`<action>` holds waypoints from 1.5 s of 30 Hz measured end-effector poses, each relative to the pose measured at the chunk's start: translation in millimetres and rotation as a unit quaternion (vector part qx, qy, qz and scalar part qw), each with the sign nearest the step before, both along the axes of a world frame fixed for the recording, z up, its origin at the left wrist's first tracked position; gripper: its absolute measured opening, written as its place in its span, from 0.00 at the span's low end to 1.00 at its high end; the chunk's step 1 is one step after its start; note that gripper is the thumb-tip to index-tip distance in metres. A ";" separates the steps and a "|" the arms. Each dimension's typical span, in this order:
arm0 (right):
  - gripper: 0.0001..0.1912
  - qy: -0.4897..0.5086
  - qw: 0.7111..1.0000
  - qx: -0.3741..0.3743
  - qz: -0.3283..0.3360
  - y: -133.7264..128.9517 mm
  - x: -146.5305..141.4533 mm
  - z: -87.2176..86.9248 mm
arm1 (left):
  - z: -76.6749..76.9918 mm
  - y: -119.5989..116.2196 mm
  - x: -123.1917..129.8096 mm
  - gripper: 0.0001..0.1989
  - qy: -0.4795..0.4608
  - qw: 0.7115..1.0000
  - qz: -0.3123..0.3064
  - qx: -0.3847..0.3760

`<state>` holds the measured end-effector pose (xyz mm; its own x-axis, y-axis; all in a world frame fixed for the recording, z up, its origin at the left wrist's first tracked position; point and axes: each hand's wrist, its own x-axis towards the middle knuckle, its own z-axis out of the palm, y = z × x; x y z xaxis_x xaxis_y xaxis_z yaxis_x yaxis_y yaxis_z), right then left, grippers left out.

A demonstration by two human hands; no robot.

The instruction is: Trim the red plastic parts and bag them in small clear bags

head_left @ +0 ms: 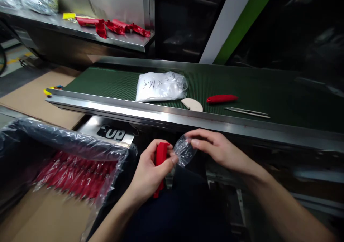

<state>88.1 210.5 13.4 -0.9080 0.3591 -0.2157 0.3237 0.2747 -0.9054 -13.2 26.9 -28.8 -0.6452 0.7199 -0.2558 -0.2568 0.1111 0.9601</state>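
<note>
Fingers of the left hand [150, 170] clamp a red handle [160, 159] upright; the right hand [215, 149] pinches a clear bag [184, 152] beside its tip, below the conveyor's near edge [166, 118].

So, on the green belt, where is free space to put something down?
The green ribbed belt is bare left of the white plastic bag, and also right of the thin metal tweezers. Between them it is crowded: a beige half-round piece and a red plastic handle.

Probably a factory packing line: green conveyor belt [242, 88], steel shelf [80, 29], bagged red parts [72, 177].
</note>
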 end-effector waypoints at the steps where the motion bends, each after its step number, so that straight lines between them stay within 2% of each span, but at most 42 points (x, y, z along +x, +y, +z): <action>1: 0.10 -0.010 1.000 -0.012 0.012 -1.6 0.8 -0.9 | -1.7 -0.6 0.1 0.12 0.020 1.000 0.001 -0.004; 3: 0.10 -0.020 1.000 -0.022 0.010 -5.1 3.0 -3.3 | -5.9 -2.2 0.4 0.11 0.057 0.998 0.027 -0.011; 7: 0.10 -0.020 0.999 -0.021 -0.040 -16.4 8.6 -12.3 | -9.9 -8.3 6.6 0.12 0.118 0.984 0.131 -0.014; 8: 0.11 -0.018 0.998 -0.024 -0.047 -20.7 10.0 -15.2 | -8.6 -9.8 9.8 0.12 0.123 0.983 0.132 -0.011; 10: 0.12 -0.012 0.998 -0.030 -0.056 -30.7 12.8 -21.0 | -4.2 -11.2 17.0 0.13 0.111 0.989 0.095 -0.005; 14: 0.09 -0.001 0.998 -0.016 -0.054 -49.0 20.3 -27.5 | 2.7 -8.1 27.8 0.13 0.038 0.999 0.036 -0.013; 19: 0.06 0.020 0.994 0.098 0.031 -55.4 28.8 -27.5 | -4.7 -7.2 33.5 0.11 0.022 0.997 0.065 -0.031; 21: 0.08 0.036 0.988 0.149 0.007 -55.2 29.5 -29.3 | -10.6 -7.4 36.0 0.10 0.039 0.995 0.085 -0.047; 24: 0.07 0.079 0.965 0.241 -0.069 -56.5 29.3 -36.4 | -18.8 -5.9 39.2 0.10 0.067 0.991 0.097 -0.068; 26: 0.06 0.101 0.951 0.278 -0.088 -59.0 30.0 -41.8 | -22.7 -4.2 39.6 0.12 0.087 0.988 0.102 -0.082; 28: 0.05 0.110 0.950 0.286 -0.060 -61.3 31.1 -44.8 | -25.3 -2.8 38.4 0.13 0.102 0.985 0.106 -0.093; 30: 0.04 0.109 0.955 0.275 0.001 -61.8 31.1 -43.3 | -27.1 -2.4 36.8 0.15 0.118 0.982 0.107 -0.101; 34: 0.14 0.094 0.973 0.204 0.051 -57.3 23.5 -28.7 | -29.9 -5.1 39.5 0.26 0.189 0.973 0.068 -0.117; 38: 0.09 0.070 0.974 0.164 0.137 -51.7 14.2 -14.8 | -34.0 -9.6 44.6 0.33 0.241 0.962 0.028 -0.129; 39: 0.10 0.074 0.974 0.166 0.133 -50.0 14.1 -13.3 | -35.9 -10.9 43.4 0.34 0.243 0.960 0.030 -0.136; 40: 0.10 0.084 0.975 0.179 0.098 -48.0 15.4 -12.5 | -38.1 -12.2 40.9 0.35 0.240 0.959 0.036 -0.144; 42: 0.08 0.105 0.970 0.215 -0.044 -42.7 21.7 -12.6 | -44.0 -15.4 32.5 0.32 0.216 0.963 0.052 -0.155; 44: 0.05 0.116 0.956 0.199 -0.182 -37.2 31.6 -13.9 | -50.8 -18.8 22.3 0.22 0.172 0.971 0.062 -0.153; 45: 0.07 0.112 0.954 0.175 -0.215 -35.1 37.1 -14.7 | -54.2 -20.5 17.5 0.15 0.149 0.976 0.066 -0.147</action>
<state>125.2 175.4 -1.3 -0.6695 0.7235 0.1681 0.2830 0.4577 -0.8429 4.4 6.4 -83.0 -0.8042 0.5498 -0.2258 -0.0022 0.3771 0.9262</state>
